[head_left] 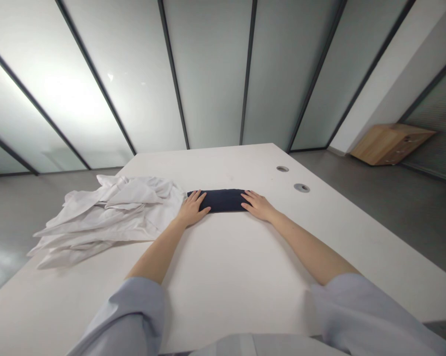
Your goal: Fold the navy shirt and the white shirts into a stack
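White table (226,277), frosted glass wall (208,74), grey floor, left hand (191,209) and right hand (258,205) flat, fingers spread, on dark folded cloth (223,200)

1. Left hand (191,208) lies flat, fingers spread, on the left end of a folded dark cloth (222,200).
2. Right hand (258,204) lies flat on the cloth's right end.
3. Cloth rests on a white table (230,267).
4. Crumpled white garment (111,215) lies just left of the cloth, beside the left hand.
5. Two round grommets (301,188) sit to the right, apart.

Pale blue short sleeves (141,306), bare forearms
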Available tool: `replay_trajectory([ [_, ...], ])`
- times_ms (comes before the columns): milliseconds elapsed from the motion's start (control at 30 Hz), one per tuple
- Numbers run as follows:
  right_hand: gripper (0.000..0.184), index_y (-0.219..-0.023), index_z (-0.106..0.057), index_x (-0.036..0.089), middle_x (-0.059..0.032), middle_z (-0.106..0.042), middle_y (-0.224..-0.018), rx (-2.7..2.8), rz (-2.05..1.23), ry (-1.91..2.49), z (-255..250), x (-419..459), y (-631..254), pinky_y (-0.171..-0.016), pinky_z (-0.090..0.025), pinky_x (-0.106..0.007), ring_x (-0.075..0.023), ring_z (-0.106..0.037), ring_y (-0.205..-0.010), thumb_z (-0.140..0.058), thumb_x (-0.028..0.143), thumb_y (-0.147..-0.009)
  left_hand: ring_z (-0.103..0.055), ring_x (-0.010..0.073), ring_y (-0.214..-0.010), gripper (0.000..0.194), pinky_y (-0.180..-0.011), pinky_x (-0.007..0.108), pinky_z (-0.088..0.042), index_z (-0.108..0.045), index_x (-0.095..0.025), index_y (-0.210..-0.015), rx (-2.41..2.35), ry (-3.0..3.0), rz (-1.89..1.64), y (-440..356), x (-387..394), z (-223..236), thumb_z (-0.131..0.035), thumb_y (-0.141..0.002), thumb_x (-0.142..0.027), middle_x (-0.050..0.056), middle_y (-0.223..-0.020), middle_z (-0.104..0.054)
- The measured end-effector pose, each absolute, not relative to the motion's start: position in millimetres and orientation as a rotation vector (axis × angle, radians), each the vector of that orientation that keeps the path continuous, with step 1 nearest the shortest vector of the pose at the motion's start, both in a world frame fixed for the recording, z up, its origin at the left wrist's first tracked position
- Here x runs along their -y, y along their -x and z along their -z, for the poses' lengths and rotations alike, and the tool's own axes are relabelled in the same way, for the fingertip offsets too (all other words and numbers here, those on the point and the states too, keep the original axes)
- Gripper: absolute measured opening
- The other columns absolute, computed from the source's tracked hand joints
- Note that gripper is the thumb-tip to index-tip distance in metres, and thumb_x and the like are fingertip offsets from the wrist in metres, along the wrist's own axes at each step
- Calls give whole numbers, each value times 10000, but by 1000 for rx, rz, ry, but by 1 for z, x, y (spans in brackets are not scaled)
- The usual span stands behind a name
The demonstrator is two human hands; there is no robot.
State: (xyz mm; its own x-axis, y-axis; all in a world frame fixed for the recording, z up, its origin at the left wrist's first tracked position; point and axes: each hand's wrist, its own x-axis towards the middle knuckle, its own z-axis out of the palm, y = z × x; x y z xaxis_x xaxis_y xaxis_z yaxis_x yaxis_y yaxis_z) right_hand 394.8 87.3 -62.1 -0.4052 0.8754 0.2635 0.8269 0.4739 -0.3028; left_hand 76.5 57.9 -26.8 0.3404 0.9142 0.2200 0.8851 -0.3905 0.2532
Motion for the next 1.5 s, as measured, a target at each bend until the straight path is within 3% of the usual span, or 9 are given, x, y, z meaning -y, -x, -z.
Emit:
replay_trajectory([
  [100,522,-1373,-523,233,-109,-441,-1475,2339,-165,1418,64,-89,-397,-1101,-334,-479,-293,-364,-1380,-430,508,-939,-198,305,-1452,745,-1149,469,-244,-358,-171,-1460,-1655,-2520,-479,-74,-57,26,-553,-824,-507,139,-1567,-264],
  [267,512,-1330,-560,172,-153,-489,-1428,2369,-87,1415,53,-84,-395,-1056,-366,-470,-309,-422,-1331,-438,477,-937,-231,305,-1439,793,-1159,443,-252,-331,-142,-1457,-1733,-2540,-532,-72,-58,26,-616,-736,-306,144,-1546,-304],
  [367,420,-1152,-665,170,-144,-670,-1163,2328,12,1414,41,-80,-393,-1006,-387,-440,-287,-580,-1125,-479,464,-917,-323,301,-1391,655,-1130,431,-303,-408,-162,-1392,-1964,-2448,-711,-69,-61,26,-589,-771,-270,136,-1494,-390],
  [467,356,-953,-703,178,-99,-712,-881,2268,76,1415,32,-76,-393,-954,-400,-430,-263,-627,-923,-487,457,-906,-419,307,-1311,482,-1066,448,-372,-497,-187,-1278,-2139,-2320,-864,-65,-64,26,-557,-805,-256,136,-1415,-478],
  [600,435,-1183,-629,167,-136,-654,-1157,2252,148,1266,30,-69,-388,-984,-390,-461,-300,-553,-1108,-482,465,-904,-466,305,-1260,438,-1042,449,-392,-518,-169,-1224,-2157,-2271,-949,-61,-67,28,-563,-798,-256,150,-1340,-532],
  [667,551,-1349,-522,179,-146,-525,-1373,2346,136,1166,31,-64,-381,-1049,-347,-482,-317,-437,-1279,-479,502,-905,-472,302,-1254,438,-1043,440,-393,-518,-164,-1223,-2135,-2296,-943,-61,-68,30,-570,-797,-255,152,-1327,-539],
  [767,641,-1430,-452,236,-108,-353,-1527,2570,43,1105,36,-58,-369,-1108,-290,-496,-327,-284,-1403,-485,579,-890,-478,300,-1251,437,-1043,433,-392,-521,-167,-1223,-2113,-2323,-899,-62,-68,32,-578,-800,-260,147,-1322,-543],
  [1167,522,-1444,-439,293,-44,-321,-1551,2572,-81,1439,42,-72,-376,-1140,-264,-482,-282,-253,-1433,-395,467,-954,-528,300,-1188,357,-1008,443,-424,-574,-167,-1147,-2098,-2277,-827,-55,-72,36,-575,-799,-246,139,-1293,-560],
  [1500,496,-1375,-525,284,-65,-405,-1507,1965,-61,2123,42,-109,-486,-1071,-322,-539,-323,-346,-1368,-446,446,-914,-534,289,-1187,344,-1015,433,-434,-570,-164,-1129,-2026,-2294,-916,-51,-77,42,-575,-792,-236,145,-1281,-560],
])
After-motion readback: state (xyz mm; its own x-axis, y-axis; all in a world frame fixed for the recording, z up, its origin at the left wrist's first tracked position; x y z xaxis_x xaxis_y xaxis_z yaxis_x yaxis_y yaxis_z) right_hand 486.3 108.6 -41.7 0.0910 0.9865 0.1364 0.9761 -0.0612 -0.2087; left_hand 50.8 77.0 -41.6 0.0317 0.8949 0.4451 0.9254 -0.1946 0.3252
